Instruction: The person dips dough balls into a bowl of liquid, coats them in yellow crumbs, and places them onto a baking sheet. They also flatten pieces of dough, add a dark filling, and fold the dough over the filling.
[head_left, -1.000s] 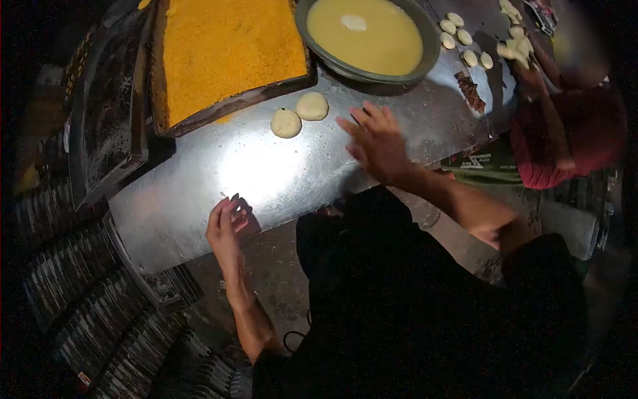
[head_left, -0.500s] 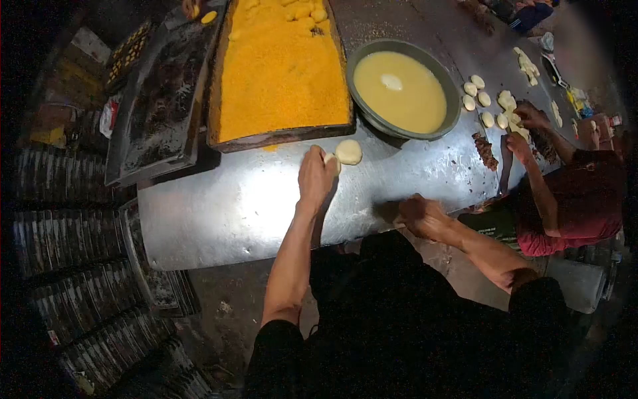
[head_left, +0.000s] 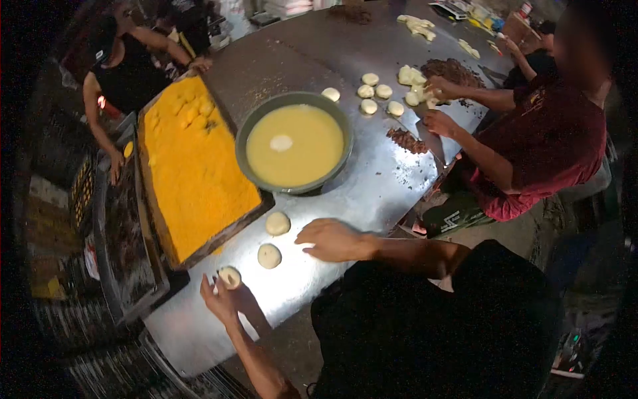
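My left hand (head_left: pixel 220 300) is at the near left part of the metal table, fingers apart. Its fingertips touch the edge of a pale dough round (head_left: pixel 230 277). My right hand (head_left: pixel 335 241) is stretched out low over the table, fingers extended to the left, and I see nothing in it. Just left of it are two more pale rounds, one dough round (head_left: pixel 270 256) nearer me and another dough round (head_left: pixel 278 223) farther away. Beyond them stands a grey basin (head_left: pixel 349 149) of yellow liquid with a pale piece floating in it.
A tray (head_left: pixel 219 237) of orange crumbs with coated pieces lies left of the basin, beside a dark metal tray (head_left: pixel 126 266). At right, a co-worker in a maroon shirt (head_left: pixel 551 139) handles dough near several rounds and dark filling (head_left: pixel 407 141). Another person (head_left: pixel 136 70) stands behind the crumb tray.
The view has swung to the right. My left hand has loosened from the dough piece it gripped. My right hand has come from the table's near edge to beside the dough rounds.
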Tool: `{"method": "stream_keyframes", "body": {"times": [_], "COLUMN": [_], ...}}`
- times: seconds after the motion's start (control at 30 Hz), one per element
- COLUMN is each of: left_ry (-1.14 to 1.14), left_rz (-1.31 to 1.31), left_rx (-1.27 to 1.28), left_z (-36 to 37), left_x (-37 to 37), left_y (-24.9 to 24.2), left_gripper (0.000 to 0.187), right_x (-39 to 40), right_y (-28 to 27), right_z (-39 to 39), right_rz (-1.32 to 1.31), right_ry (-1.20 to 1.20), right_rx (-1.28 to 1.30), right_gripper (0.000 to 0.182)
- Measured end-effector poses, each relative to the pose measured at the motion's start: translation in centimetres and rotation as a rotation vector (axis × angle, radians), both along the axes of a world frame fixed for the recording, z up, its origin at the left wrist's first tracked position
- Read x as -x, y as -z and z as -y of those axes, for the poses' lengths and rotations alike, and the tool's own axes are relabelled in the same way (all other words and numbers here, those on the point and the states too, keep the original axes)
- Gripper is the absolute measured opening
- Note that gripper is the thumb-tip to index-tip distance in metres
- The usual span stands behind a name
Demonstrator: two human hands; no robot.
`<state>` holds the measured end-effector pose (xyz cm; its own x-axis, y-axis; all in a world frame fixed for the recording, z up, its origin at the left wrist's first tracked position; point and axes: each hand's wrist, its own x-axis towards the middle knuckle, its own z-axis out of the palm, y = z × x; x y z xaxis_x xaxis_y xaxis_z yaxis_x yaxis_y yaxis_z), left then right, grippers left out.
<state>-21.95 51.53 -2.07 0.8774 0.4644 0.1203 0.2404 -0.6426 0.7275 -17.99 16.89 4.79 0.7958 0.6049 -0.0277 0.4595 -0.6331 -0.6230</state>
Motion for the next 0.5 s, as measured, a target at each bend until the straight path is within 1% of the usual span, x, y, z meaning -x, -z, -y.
{"method": "stream_keyframes", "body": {"times": [0.03,0.07,0.1,0.13,0.17,0.2,0.27,0.3,0.33,0.37,0.4,0.47,0.5], "left_ry": [-0.04,-0.002,0.022,0.016,0.008,0.026,0.002,0.041,0.082,0.095,0.108,0.13,0.137], "left_rz": [0.025,0.05,0.059,0.09,0.114,0.112,0.05,0.031,-0.002,-0.006,-0.012,-0.036,-0.062], "left_rx": [0.113,0.076,0.071,0.177,0.282,0.278,0.372,0.272,0.234,0.269,0.304,0.3,0.32], "left_z": [0.5,0.0,-0.1,0.6,2.0,3.6,6.7,7.1,8.7,10.4,11.8,14.1,15.1], "left_x": [0.4,1.0,1.1,1.1,1.1,0.8,-0.3,-0.8,-1.4,-2.1,-2.7,-3.8,-4.2], "left_y": [-0.5,0.2,1.1,1.2,0.6,-0.5,-2.1,-1.1,-2.2,-2.7,-3.2,-4.1,-4.6], "left_gripper": [0.042,0.039,0.037,0.036,0.034,0.034,0.034,0.035,0.037,0.037,0.037,0.039,0.037], "right_x": [-0.8,-1.5,-2.6,-3.9,-5.2,-6.6,-9.4,-11.6,-13.6,-14.4,-16.7,-21.4,-22.5], "right_y": [-0.3,-0.5,0.2,1.5,2.9,3.6,2.2,4.0,3.5,2.8,4.0,5.7,6.0], "right_z": [2.9,6.1,9.7,13.5,17.4,20.7,24.8,27.5,28.5,30.2,32.5,36.9,38.2], "right_rz": [0.035,0.069,0.106,0.149,0.128,0.1,0.102,0.046,-0.007,0.117,0.181,0.163,0.284], "right_ry": [0.162,0.323,0.445,0.564,0.654,0.743,0.949,1.039,1.126,1.129,1.184,1.308,1.287], "right_rx": [0.005,0.009,-0.144,-0.298,-0.365,-0.435,-0.178,-0.225,-0.273,-0.205,-0.145,0.235,0.295], "right_gripper": [0.032,0.032,0.032,0.033,0.033,0.033,0.034,0.034,0.034,0.035,0.031,0.027,0.024]}}
